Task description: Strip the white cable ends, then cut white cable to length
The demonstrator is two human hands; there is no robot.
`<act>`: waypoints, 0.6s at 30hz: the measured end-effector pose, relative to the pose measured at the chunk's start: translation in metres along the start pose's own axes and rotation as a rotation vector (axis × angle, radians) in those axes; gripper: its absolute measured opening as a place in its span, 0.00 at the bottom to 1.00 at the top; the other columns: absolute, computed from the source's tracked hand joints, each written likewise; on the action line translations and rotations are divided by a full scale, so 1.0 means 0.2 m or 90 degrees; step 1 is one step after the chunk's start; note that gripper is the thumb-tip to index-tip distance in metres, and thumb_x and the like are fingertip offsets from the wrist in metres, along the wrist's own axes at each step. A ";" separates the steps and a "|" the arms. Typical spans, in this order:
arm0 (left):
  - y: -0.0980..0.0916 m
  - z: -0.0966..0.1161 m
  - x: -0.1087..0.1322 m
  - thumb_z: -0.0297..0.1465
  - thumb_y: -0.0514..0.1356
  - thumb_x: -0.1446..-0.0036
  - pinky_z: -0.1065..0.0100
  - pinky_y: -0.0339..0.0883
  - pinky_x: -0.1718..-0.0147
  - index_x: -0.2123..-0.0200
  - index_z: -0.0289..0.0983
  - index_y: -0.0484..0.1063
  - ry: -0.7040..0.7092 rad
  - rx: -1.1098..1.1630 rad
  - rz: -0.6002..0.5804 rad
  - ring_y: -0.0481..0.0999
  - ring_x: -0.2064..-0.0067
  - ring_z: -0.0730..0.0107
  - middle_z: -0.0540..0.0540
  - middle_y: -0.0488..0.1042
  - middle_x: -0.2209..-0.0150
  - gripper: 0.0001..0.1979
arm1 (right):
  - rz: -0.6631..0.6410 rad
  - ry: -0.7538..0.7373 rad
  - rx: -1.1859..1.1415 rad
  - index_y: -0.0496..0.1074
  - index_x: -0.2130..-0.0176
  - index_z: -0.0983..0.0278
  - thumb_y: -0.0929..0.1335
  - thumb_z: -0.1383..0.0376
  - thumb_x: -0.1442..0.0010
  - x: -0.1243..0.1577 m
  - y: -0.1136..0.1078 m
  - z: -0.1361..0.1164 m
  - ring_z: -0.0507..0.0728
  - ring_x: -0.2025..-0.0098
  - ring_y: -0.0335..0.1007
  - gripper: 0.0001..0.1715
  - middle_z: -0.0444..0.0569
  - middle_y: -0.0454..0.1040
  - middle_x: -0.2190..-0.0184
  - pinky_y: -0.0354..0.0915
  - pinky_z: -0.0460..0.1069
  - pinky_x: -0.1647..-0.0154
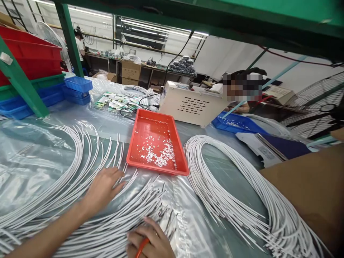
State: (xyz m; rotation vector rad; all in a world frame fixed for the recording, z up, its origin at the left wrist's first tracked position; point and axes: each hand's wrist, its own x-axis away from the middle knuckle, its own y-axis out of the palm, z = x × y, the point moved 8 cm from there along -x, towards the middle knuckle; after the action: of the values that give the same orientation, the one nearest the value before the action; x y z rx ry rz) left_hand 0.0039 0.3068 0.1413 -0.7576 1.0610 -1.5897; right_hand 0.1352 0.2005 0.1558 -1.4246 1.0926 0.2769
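Over the fanned-out white cables (77, 154), my left hand (103, 186) reaches in from the left. Its thumb and fingers stand slightly apart near the dark cable tips, and no cable shows clearly between them. My right hand (153, 238), low in the middle, is closed around a tool with an orange handle (142, 247); its working end is hidden. Beside that hand lies a thick bunch of white cables (120, 218), dark-tipped ends pointing right. Just beyond both hands is a red tray (150, 132) holding small white scraps.
A large looped bundle of white cables (228, 179) lies right of the tray. Behind stands a beige machine (192, 104). Blue bins (77, 84) and a red crate (29, 53) are stacked left, by a green post (70, 39). A person (242, 89) works across the table.
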 end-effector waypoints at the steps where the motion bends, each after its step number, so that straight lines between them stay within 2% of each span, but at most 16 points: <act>1: 0.03 0.04 0.01 0.34 0.51 0.42 0.64 0.61 0.63 0.64 0.38 0.70 0.031 0.014 -0.035 0.71 0.63 0.63 0.46 0.72 0.65 0.10 | 0.017 -0.004 -0.009 0.66 0.77 0.61 0.59 0.67 0.37 0.02 0.00 -0.01 0.46 0.70 0.68 0.18 0.33 0.75 0.75 0.48 0.51 0.40; 5: 0.13 0.16 0.05 0.33 0.53 0.43 0.66 0.60 0.66 0.69 0.37 0.70 0.093 0.018 -0.138 0.71 0.66 0.65 0.48 0.72 0.68 0.08 | 0.077 -0.002 -0.028 0.67 0.78 0.60 0.62 0.64 0.39 0.05 -0.07 -0.01 0.50 0.62 0.72 0.17 0.30 0.76 0.74 0.36 0.62 0.37; 8: 0.14 0.17 0.06 0.34 0.54 0.43 0.66 0.60 0.67 0.69 0.37 0.70 0.083 0.015 -0.162 0.71 0.66 0.64 0.47 0.72 0.68 0.08 | -0.021 0.038 -0.029 0.69 0.74 0.57 0.65 0.58 0.43 0.01 -0.13 0.08 0.58 0.51 0.67 0.10 0.33 0.77 0.69 0.24 0.66 0.39; 10: 0.13 0.15 0.06 0.34 0.53 0.43 0.65 0.60 0.66 0.68 0.38 0.70 0.062 0.028 -0.164 0.71 0.65 0.64 0.47 0.72 0.67 0.08 | -0.076 0.128 -0.019 0.71 0.69 0.56 0.67 0.59 0.45 -0.03 -0.20 0.23 0.62 0.45 0.60 0.04 0.38 0.77 0.64 0.22 0.68 0.40; 11: 0.13 0.14 0.06 0.34 0.52 0.43 0.65 0.60 0.66 0.68 0.38 0.70 0.051 0.034 -0.167 0.71 0.65 0.64 0.47 0.72 0.67 0.09 | -0.073 0.196 -0.009 0.72 0.67 0.56 0.66 0.60 0.45 -0.05 -0.26 0.32 0.63 0.43 0.57 0.05 0.40 0.77 0.62 0.25 0.70 0.41; 15: 0.15 0.11 0.07 0.31 0.51 0.43 0.63 0.62 0.65 0.65 0.38 0.70 0.020 0.026 -0.189 0.72 0.64 0.62 0.46 0.71 0.64 0.08 | -0.066 0.491 0.047 0.72 0.62 0.59 0.60 0.59 0.40 0.02 -0.41 0.73 0.64 0.41 0.51 0.14 0.49 0.73 0.55 0.34 0.71 0.42; 18: 0.17 0.09 0.07 0.30 0.51 0.44 0.62 0.63 0.64 0.63 0.39 0.69 0.006 0.002 -0.199 0.72 0.62 0.60 0.46 0.71 0.62 0.08 | -0.134 0.568 0.119 0.72 0.59 0.60 0.59 0.59 0.40 0.10 -0.43 0.88 0.63 0.43 0.53 0.16 0.50 0.72 0.55 0.38 0.69 0.44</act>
State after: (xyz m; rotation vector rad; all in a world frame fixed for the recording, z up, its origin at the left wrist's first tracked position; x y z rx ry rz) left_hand 0.0298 0.2856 0.1178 -0.9505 0.9814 -1.8580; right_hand 0.2849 0.3275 0.1580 -1.4998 1.5996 -0.6624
